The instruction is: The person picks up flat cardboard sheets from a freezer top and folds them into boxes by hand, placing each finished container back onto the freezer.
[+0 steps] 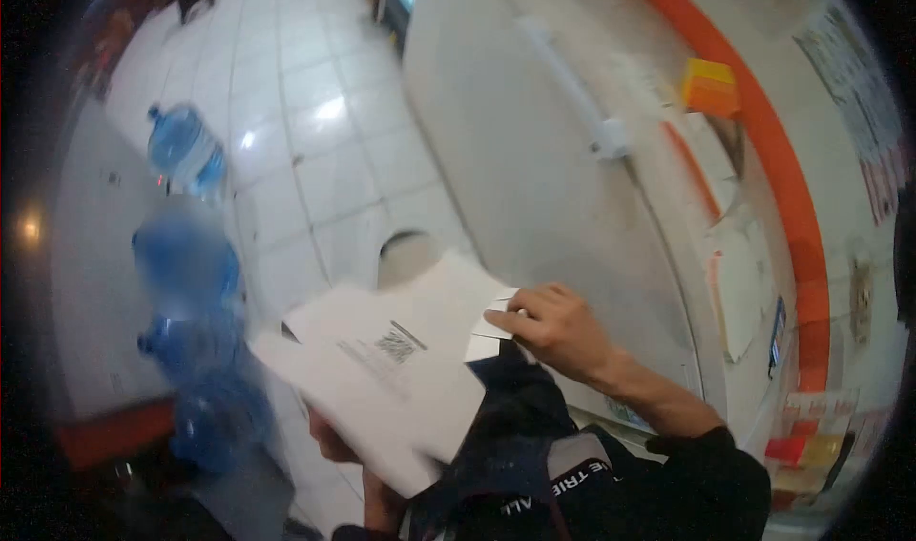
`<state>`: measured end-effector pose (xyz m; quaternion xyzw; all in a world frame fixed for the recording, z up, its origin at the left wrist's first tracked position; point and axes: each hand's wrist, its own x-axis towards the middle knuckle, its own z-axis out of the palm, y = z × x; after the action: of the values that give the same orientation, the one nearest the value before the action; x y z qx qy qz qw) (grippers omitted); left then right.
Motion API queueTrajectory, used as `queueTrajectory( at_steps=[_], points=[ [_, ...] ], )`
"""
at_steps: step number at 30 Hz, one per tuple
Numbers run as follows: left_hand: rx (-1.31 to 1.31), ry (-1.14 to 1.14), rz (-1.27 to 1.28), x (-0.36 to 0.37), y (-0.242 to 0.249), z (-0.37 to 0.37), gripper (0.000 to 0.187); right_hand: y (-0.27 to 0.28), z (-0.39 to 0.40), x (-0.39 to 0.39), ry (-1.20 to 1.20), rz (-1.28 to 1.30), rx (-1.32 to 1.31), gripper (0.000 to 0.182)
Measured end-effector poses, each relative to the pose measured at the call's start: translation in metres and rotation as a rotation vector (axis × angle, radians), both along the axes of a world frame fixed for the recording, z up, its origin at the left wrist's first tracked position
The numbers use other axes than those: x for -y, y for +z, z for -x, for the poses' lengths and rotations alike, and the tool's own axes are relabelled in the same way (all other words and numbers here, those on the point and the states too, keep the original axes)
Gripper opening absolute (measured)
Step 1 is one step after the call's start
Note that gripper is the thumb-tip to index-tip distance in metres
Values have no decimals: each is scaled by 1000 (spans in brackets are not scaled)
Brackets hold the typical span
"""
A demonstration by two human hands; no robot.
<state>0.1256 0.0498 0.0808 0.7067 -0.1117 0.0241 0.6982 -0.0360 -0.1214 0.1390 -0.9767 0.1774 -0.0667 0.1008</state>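
A white flat cardboard box blank (429,398) with cut flaps and a printed QR code is held in front of my body. My right hand (563,331) is closed, pinching a small folded flap at the blank's right edge between thumb and fingers. My left hand (331,438) grips the blank from below at its left side. Most of the left fingers are hidden behind the cardboard. The blank is tilted, and its left edge is somewhat blurred.
Several blue water jugs (186,150) stand in a row along the left on the white tiled floor (286,54). At right, a counter (754,369) with an orange band bears white cardboard pieces (735,283), a yellow-orange box (711,87) and a phone-like dark object (778,336).
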Motion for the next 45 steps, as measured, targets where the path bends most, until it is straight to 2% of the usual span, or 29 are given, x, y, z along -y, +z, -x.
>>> queueTrajectory(
  at_steps=[2,4,6,7,11,13,15,16,17,19,21,23,24,26,27,28,30,32,34,35,38,39,40,42,43,45],
  points=[
    [538,-336,54,-17,14,-27,28,-53,2,-20,24,-81,-105,31],
    [495,-331,-31,-31,6,-24,24,-61,-2,-34,10,-181,-86,29],
    [370,-159,-3,-42,-5,-27,21,-61,-2,-38,-35,-255,-58,27],
    [396,-135,-88,-54,1,-35,23,-56,-3,-36,-70,-225,-23,24],
    [470,24,-64,-82,31,-44,22,-49,2,-18,-116,-166,9,19],
    [634,-217,-240,-71,54,-32,21,-57,-2,-13,-69,-167,-15,18],
    [577,-771,-477,-44,67,-22,37,-66,-5,-9,-19,-178,-47,17],
    [548,-922,-511,-22,50,-18,49,-70,-7,-8,64,-199,-118,18],
    [543,-1053,-592,1,36,-15,42,-74,-7,-8,146,-218,-185,19],
    [452,-1165,-595,18,-25,-2,35,-89,-1,-6,170,-275,-181,22],
    [423,-1196,-579,24,-53,3,33,-88,7,0,177,-331,-181,26],
    [390,-1220,-571,26,-67,3,31,-79,14,13,129,-613,57,39],
    [458,-1223,-552,24,-71,3,29,-79,13,14,128,-610,60,39],
    [522,-1230,-539,22,-71,4,27,-82,9,12,-490,-807,296,48],
    [542,-1220,-545,23,-66,4,25,-88,5,13,-561,-745,301,51],
    [559,-1214,-551,23,-63,4,23,-89,4,17,-569,-749,300,51],
    [519,-1240,-549,22,-62,1,22,-91,4,28,-469,-792,115,55],
    [477,-1252,-541,21,-61,0,21,-93,11,35,-394,-777,93,51],
    [486,-1225,-589,21,-60,-1,21,-91,15,39,-394,-921,174,38],
    [482,-1218,-587,23,-59,-1,21,-91,18,42,-388,-919,169,38],
    [407,-1220,-542,27,-56,-1,21,-93,32,49,-54,-799,36,58],
    [358,-1228,-544,27,-56,-2,21,-94,36,51,114,-588,-39,92],
    [305,-1237,-546,26,-56,-2,22,-94,40,47,120,-589,-45,92],
    [296,-1251,-559,23,-55,-6,21,-84,38,33,41,-778,-165,119],
    [295,-1268,-566,24,-55,-8,21,-87,36,31,-4,-914,-134,135],
    [272,-1275,-541,26,-52,-12,18,-90,37,30,10,-899,-72,135]
  ],
)
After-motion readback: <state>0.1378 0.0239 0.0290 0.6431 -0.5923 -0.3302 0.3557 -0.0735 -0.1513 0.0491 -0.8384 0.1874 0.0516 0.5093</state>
